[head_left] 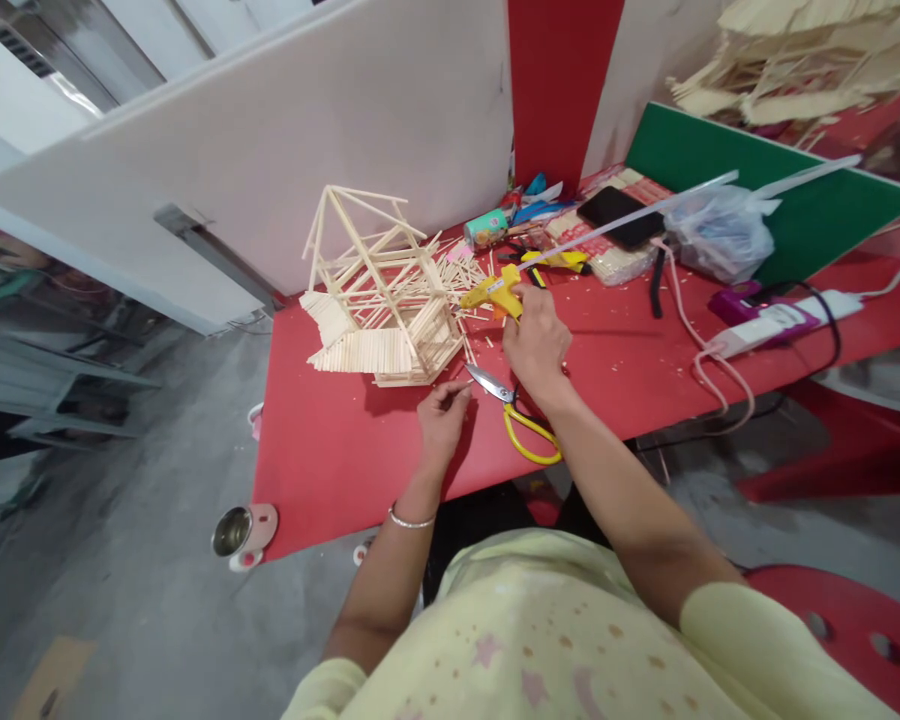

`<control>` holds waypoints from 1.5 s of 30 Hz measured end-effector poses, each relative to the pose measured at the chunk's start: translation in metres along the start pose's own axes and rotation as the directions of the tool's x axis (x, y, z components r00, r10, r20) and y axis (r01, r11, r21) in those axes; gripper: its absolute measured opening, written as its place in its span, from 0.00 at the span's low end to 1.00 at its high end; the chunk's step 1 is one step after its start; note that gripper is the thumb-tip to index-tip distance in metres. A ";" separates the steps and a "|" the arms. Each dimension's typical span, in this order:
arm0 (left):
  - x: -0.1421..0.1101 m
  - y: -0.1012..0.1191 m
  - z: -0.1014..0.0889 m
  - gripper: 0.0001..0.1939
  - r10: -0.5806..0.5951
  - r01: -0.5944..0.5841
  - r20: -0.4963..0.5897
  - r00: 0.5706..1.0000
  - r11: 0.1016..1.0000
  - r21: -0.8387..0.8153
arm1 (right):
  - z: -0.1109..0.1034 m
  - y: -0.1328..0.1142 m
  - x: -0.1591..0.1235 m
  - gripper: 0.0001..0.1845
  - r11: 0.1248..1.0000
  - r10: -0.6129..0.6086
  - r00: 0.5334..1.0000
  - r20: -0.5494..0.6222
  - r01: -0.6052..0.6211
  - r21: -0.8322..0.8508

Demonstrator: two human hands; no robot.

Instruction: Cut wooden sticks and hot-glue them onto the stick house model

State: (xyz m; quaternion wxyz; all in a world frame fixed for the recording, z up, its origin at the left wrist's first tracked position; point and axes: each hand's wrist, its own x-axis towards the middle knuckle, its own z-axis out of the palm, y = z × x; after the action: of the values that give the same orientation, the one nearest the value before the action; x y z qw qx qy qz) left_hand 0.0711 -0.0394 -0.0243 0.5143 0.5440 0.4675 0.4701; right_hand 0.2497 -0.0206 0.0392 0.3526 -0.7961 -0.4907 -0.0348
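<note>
A yellow hot glue gun (pixel 487 292) is gripped in my right hand (pixel 538 335), its nozzle pointing left at a model of thin wooden sticks (pixel 397 270). The model has an open pointed frame on top and slatted roof panels lower down. Just in front of the model, my left hand (pixel 444 415) is closed with thumb and fingertips together; whatever is in the pinch is too small to make out. Between my hands lie scissors (pixel 529 435) with yellow handles, blades toward the model. Loose wooden sticks (pixel 461 270) are heaped behind and beside the model.
A green can (pixel 485 228), a black phone (pixel 621 216), a plastic bag (pixel 720 235) and a white power strip (pixel 787 322) with a pink cord stand along the red table's (pixel 330 460) back and right. A pink cup (pixel 249 530) hangs at the near left corner. A green board (pixel 765 190) leans behind.
</note>
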 end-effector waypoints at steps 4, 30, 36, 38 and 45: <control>0.000 -0.001 0.000 0.12 0.013 -0.013 0.006 1.000 1.000 0.023 | 0.012 -0.003 0.013 0.24 1.000 -0.021 0.999 0.050 0.023 -0.022; -0.004 0.008 0.003 0.10 -0.009 0.011 0.016 1.000 0.996 -0.087 | -0.013 0.011 -0.006 0.23 0.986 -0.091 0.992 -0.082 0.102 0.135; -0.004 0.006 0.003 0.12 -0.020 0.022 0.028 0.999 0.996 -0.085 | -0.024 0.014 -0.011 0.24 0.979 -0.088 0.989 -0.118 0.108 0.175; -0.003 0.005 0.003 0.12 -0.018 0.020 0.025 1.000 0.996 -0.082 | -0.022 0.014 -0.008 0.23 0.982 -0.050 0.989 -0.142 0.075 0.174; -0.002 0.005 0.002 0.13 -0.042 0.043 0.008 0.999 0.994 -0.098 | -0.011 0.010 0.000 0.22 0.975 -0.026 0.994 -0.107 0.049 0.215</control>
State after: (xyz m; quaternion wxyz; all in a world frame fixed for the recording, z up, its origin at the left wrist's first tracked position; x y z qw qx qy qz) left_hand 0.0735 -0.0416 -0.0190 0.5517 0.5093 0.4539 0.4799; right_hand 0.2605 -0.0301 0.0424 0.4617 -0.7404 -0.4876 -0.0291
